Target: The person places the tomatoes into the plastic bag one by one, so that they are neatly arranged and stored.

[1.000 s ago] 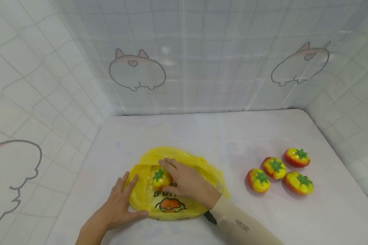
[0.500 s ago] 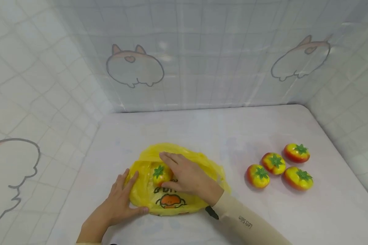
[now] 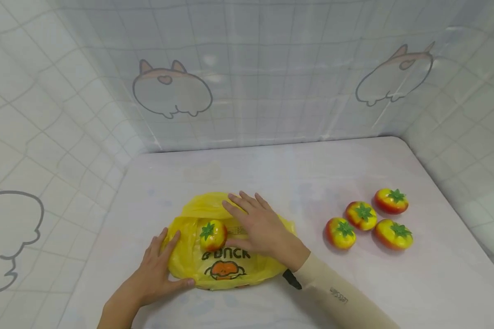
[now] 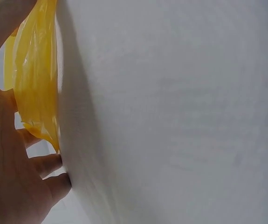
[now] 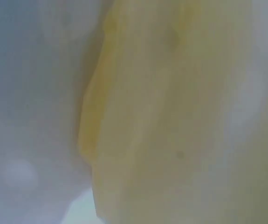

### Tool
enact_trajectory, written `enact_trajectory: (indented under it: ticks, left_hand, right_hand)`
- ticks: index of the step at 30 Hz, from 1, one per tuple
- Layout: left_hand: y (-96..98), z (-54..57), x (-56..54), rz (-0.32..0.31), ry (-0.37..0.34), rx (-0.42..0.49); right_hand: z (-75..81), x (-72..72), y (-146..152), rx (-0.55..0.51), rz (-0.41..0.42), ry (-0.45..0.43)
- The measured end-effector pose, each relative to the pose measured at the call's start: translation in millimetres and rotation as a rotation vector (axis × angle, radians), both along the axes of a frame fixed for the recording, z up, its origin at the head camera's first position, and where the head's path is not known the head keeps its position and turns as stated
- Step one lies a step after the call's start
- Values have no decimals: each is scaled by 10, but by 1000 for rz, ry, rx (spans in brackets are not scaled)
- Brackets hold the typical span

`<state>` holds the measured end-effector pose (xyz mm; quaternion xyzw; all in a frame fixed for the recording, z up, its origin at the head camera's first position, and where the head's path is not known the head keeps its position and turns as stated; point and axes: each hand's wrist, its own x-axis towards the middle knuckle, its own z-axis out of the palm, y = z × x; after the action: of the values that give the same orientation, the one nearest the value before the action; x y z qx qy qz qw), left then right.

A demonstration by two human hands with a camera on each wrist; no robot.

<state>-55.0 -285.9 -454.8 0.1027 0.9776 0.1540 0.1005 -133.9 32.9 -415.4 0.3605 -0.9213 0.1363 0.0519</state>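
Fruit [image 3: 213, 236] sits on the yellow bag [image 3: 186, 249], lower middle of frame, just left of the nearer right hand [image 3: 260, 227], whose fingers are spread with nothing gripped; left hand [image 3: 156, 269] splays at the bag's left edge, gripping nothing.

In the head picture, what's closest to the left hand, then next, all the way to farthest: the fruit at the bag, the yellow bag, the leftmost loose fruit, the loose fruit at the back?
1. Yellow bag: right at the left hand.
2. Fruit at the bag: to that hand's right.
3. Leftmost loose fruit: farther right, past the bag.
4. Loose fruit at the back: even farther right.
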Motion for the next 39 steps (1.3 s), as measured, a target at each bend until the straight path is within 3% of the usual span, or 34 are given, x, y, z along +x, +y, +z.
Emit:
enact_trajectory:
  ticks: [8,17,28,39]
  left_hand:
    - [-8,-5,-2,-17,26,8]
    - [-33,20,15,-20,35,11]
    - [-21,5,1,-20,24,23]
    - [-9,-11,-4,-18,11,11]
  right_hand:
    - [80,6,203,-15,-76,-40]
    - [147,-1,530,-117,-147,-2]
    - [103,72,937,-152,-237,-67]
    - [86,182,1339,-173,-317,-31]
